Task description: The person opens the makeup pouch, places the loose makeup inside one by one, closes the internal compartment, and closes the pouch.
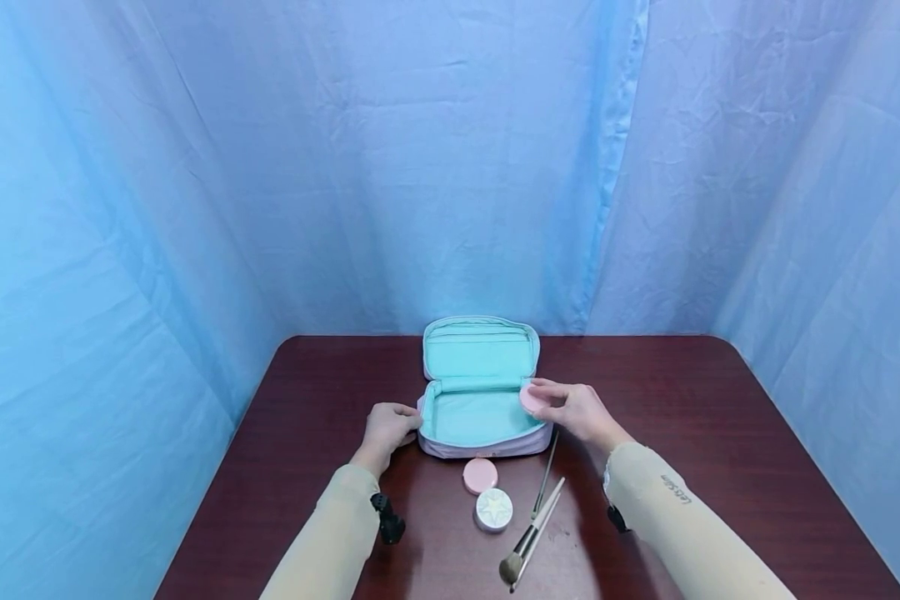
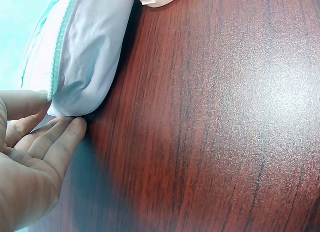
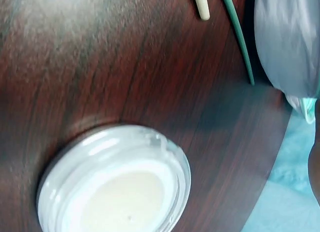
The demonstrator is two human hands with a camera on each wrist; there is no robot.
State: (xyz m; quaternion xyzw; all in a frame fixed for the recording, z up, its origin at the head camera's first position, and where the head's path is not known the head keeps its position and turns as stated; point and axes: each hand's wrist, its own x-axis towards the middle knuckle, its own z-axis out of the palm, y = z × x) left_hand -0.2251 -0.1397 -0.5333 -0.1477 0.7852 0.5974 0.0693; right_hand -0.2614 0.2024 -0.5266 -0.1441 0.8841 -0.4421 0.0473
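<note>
A makeup bag [image 1: 487,447], lavender outside and mint inside, lies with its lid folded back. My left hand [image 1: 387,429] grips its left end; in the left wrist view, the thumb side meets the zipper edge [image 2: 56,51] and other fingers reach the bottom corner. Over the bag's right end, my right hand [image 1: 579,410] pinches a pink round compact [image 1: 532,398] between thumb and fingers. Only a sliver of that hand shows in the right wrist view, the compact out of sight there. In front of the bag lie another pink compact [image 1: 480,476] and a silver star-topped round case [image 1: 493,509].
Makeup brushes [image 1: 523,546] lie right of the cases, beside a thin green-handled brush [image 1: 543,479]. A clear round case with a cream centre [image 3: 122,192] sits on the dark wooden table [image 1: 330,383], hidden in the head view. Blue curtains [image 1: 420,167] surround the table.
</note>
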